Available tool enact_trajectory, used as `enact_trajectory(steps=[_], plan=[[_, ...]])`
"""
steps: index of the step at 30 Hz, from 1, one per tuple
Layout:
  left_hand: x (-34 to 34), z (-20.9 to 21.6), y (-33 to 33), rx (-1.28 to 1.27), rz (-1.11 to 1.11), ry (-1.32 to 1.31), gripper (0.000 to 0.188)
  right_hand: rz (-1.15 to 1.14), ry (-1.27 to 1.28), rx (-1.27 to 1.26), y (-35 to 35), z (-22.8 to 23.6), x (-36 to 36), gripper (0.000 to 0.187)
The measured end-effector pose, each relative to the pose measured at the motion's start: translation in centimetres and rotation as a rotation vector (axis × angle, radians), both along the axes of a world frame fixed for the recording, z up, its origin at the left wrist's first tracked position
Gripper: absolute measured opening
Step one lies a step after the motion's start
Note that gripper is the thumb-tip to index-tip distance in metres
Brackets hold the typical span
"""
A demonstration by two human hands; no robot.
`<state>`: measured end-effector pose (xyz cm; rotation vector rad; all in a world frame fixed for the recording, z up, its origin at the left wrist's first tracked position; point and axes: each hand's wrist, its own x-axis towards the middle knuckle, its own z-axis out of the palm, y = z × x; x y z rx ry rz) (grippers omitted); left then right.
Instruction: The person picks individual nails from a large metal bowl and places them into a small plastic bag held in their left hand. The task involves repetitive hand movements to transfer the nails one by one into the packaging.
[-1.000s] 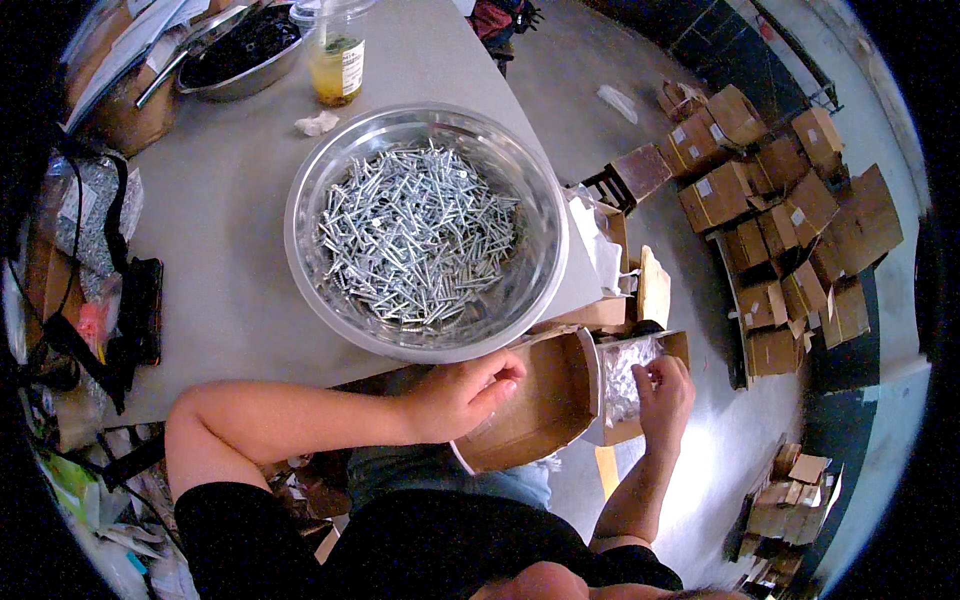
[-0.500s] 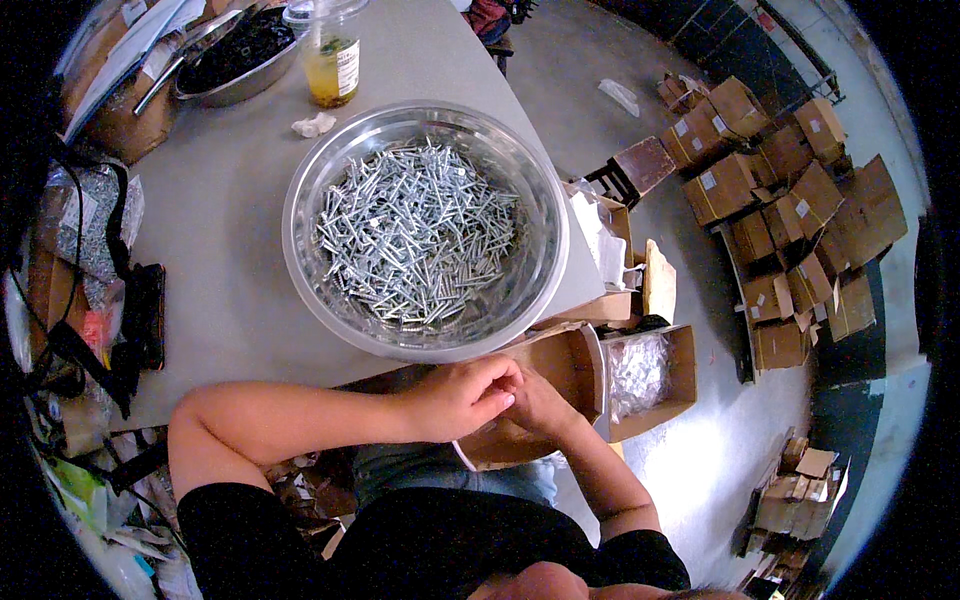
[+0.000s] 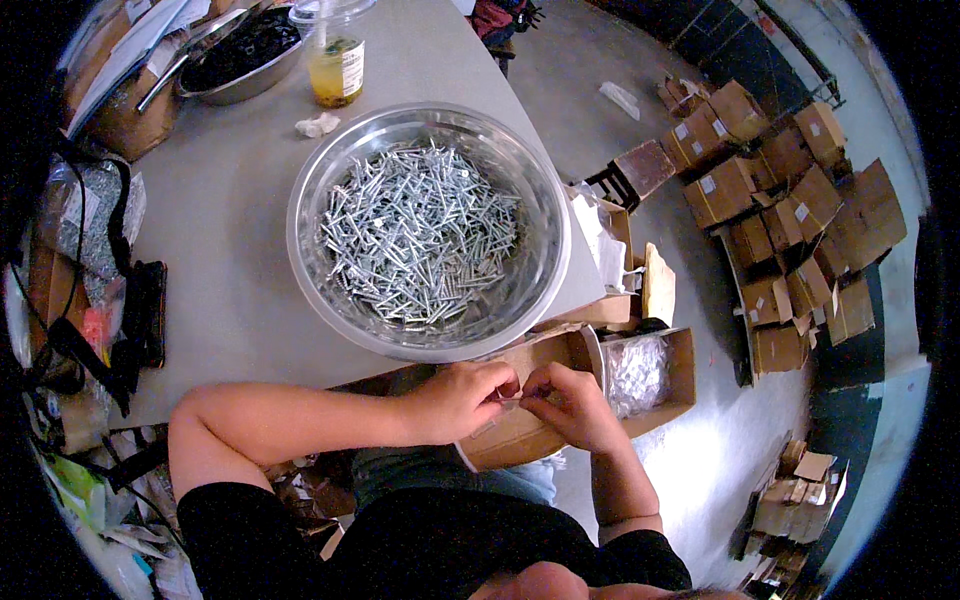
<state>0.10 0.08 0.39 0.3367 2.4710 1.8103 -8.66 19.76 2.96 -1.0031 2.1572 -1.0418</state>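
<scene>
Between my hands is a small clear plastic bag [image 3: 510, 399], mostly hidden by my fingers; its contents cannot be made out. My left hand [image 3: 465, 400] is closed in a pinch on one side of it. On the other side, my right hand [image 3: 572, 405] pinches it with thumb and fingers. Both hands are just below the near rim of a large steel bowl [image 3: 305, 270] on the table. A heap of silver screws [image 3: 425, 235] fills much of the bowl. Beneath my hands, an open cardboard box [image 3: 530, 440] sits at my lap.
To its right stands another carton [image 3: 682, 370] holding clear plastic packets [image 3: 640, 375]. A plastic cup [image 3: 335, 75] of yellow drink and crumpled tissue [image 3: 318, 125] lie beyond the bowl, near a pan of dark pieces [image 3: 240, 60]. Stacked cartons [image 3: 770, 220] stand on the floor at right.
My right hand has come up and turned, its fingers now pinching beside the left hand's fingertips. My left hand has stayed nearly in place.
</scene>
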Motion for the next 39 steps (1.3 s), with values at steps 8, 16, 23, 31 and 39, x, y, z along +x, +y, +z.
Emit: enact_trajectory(steps=[8, 16, 23, 31, 39], plan=[[-0.3, -0.3, -0.4, 0.140, -0.048, -0.258, 0.010, -0.090, -0.112, 0.059, 0.3, 0.5, 0.7, 0.019], [-0.1, -1.1, 0.0, 0.222, 0.018, -0.245, 0.014, -0.063, 0.279, 0.253, 1.1, 0.6, -1.7, 0.015], [0.2, -1.7, 0.2, -0.008, 0.004, 0.035, 0.016, 0.060, 0.694, -0.097, -5.1, 8.7, -3.2, 0.023], [0.2, -2.4, 0.9, 0.075, 0.106, 0.141, 0.018, 0.683, 0.696, 0.188, -12.1, 8.2, -4.1, 0.045], [0.3, -0.5, 0.0, 0.018, 0.046, 0.014, 0.013, 0.666, 0.547, 0.021, -10.2, 9.2, -5.4, 0.023]])
